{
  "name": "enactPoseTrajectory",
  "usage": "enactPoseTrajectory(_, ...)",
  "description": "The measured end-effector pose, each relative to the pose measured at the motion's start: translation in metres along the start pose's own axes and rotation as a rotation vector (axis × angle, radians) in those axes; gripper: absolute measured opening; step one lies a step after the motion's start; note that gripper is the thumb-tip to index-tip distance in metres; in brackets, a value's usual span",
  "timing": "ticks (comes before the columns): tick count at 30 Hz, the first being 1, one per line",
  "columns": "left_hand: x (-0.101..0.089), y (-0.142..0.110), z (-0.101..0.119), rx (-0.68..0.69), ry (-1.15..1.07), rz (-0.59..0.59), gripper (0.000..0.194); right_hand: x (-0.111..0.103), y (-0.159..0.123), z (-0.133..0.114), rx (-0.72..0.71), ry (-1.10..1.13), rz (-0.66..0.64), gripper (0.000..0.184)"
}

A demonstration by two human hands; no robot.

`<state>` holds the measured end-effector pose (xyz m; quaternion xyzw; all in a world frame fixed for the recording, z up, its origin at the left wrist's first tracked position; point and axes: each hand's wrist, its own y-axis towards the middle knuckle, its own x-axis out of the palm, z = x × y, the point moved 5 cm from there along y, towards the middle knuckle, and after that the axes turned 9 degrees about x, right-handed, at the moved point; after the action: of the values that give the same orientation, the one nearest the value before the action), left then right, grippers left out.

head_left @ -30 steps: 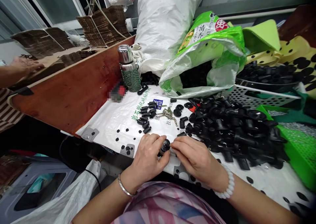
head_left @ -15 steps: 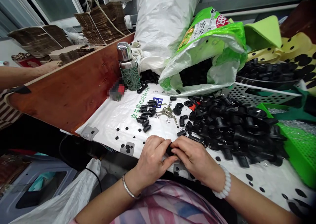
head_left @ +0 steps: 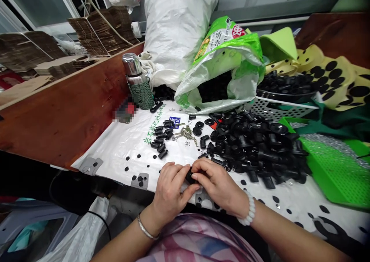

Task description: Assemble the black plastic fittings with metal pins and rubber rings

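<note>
Near the table's front edge, my left hand point(head_left: 172, 188) and my right hand point(head_left: 215, 183) meet around a small round black plastic part point(head_left: 190, 176). Fingers of both hands pinch it, and they hide most of its shape. Beyond my hands lies a small group of black cylindrical pieces point(head_left: 163, 136). Beside them is a little heap of brass-coloured metal strips point(head_left: 186, 133). Black discs point(head_left: 197, 131) rest just right of the strips. A large pile of black plastic parts point(head_left: 257, 150) spreads to the right of my right hand.
A steel flask point(head_left: 138, 81) in a green net stands by the brown wooden board point(head_left: 72, 111). Behind the pile sits an open green-and-white bag point(head_left: 185, 86) of black parts. To the right are a white perforated basket point(head_left: 277, 110) and a green tray point(head_left: 332, 177).
The view has swung to the right, so the table things sit further left. Both hands still pinch the black part. The other person's arm at the left is out of view.
</note>
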<state>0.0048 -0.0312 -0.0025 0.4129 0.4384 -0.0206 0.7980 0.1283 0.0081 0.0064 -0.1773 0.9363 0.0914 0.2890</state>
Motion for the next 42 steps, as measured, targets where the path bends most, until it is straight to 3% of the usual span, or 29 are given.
enactPoseTrajectory(4, -0.007, -0.001, -0.003, 0.014, -0.029, -0.039, 0.047, -0.009, 0.001, -0.003, -0.019, 0.018, 0.006, 0.01)
enactPoseTrajectory(9, -0.012, 0.001, -0.011, -0.041, -0.131, -0.052, 0.02, -0.013, 0.0, -0.01, -0.08, 0.049, -0.028, 0.01)
enactPoseTrajectory(13, -0.009, 0.003, -0.011, -0.059, -0.173, -0.062, 0.017, -0.009, -0.005, -0.013, -0.146, 0.027, -0.052, 0.007)
enactPoseTrajectory(15, -0.009, 0.003, -0.01, -0.059, -0.174, -0.056, 0.017, -0.009, -0.007, -0.013, -0.175, 0.007, -0.052, 0.015)
enactPoseTrajectory(29, -0.008, -0.001, -0.013, -0.014, -0.284, 0.095, 0.017, -0.008, -0.018, -0.025, -0.38, -0.11, 0.094, 0.023)
enactPoseTrajectory(38, -0.011, 0.004, -0.012, -0.015, -0.226, 0.061, 0.018, -0.009, -0.013, -0.022, -0.392, -0.11, 0.138, 0.012)
enactPoseTrajectory(42, -0.024, 0.007, -0.029, -0.118, -0.01, 0.053, 0.025, -0.016, -0.008, -0.008, -0.32, -0.036, 0.214, 0.009)
